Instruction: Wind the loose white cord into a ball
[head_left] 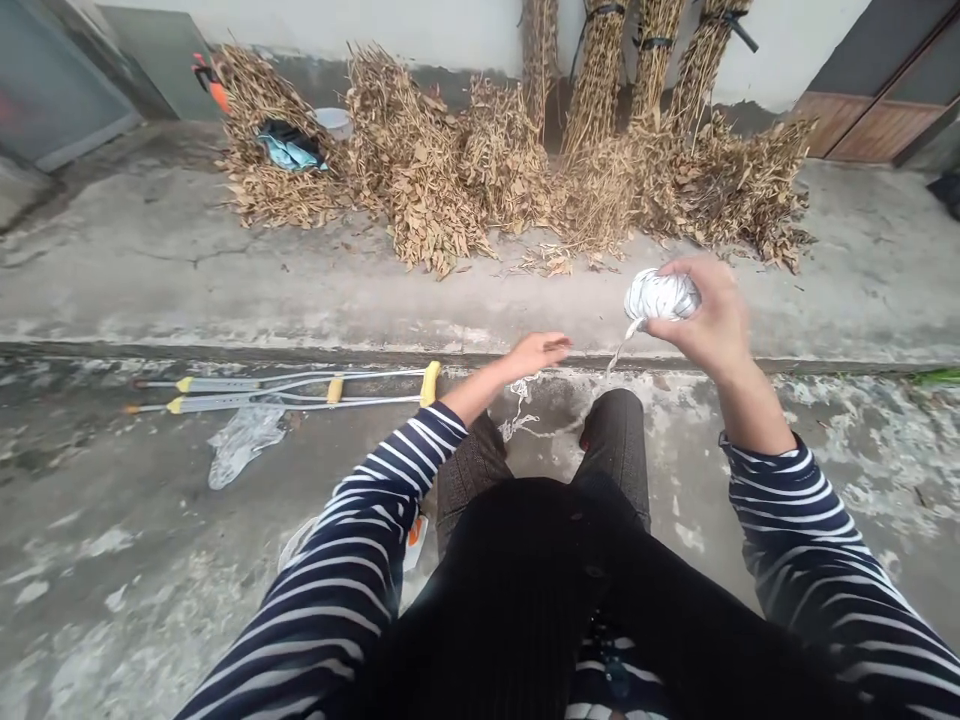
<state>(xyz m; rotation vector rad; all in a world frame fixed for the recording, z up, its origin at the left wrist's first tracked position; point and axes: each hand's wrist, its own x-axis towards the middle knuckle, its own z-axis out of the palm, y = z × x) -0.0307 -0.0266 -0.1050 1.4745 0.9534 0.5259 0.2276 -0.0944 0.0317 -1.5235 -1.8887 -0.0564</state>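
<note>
A ball of white cord (pixel 661 296) is gripped in my right hand (pixel 709 315), between the thumb and the fingers, out to the right above the concrete step. From its lower left side a strand of cord hangs down towards my knees. More loose white cord (pixel 519 425) lies in a tangle on the ground between my legs. My left hand (pixel 538 354) is held over the step's edge with its fingers stretched out and nothing visible in it, apart from the ball.
Dry plant stalks (pixel 427 170) are heaped along the wall, with tied bundles (pixel 600 80) upright behind. Crutches (pixel 300 390) and a clear plastic bag (pixel 244 440) lie on the ground at left. A concrete step (pixel 225 290) runs across in front. A blue and black cloth (pixel 289 145) rests on the stalks.
</note>
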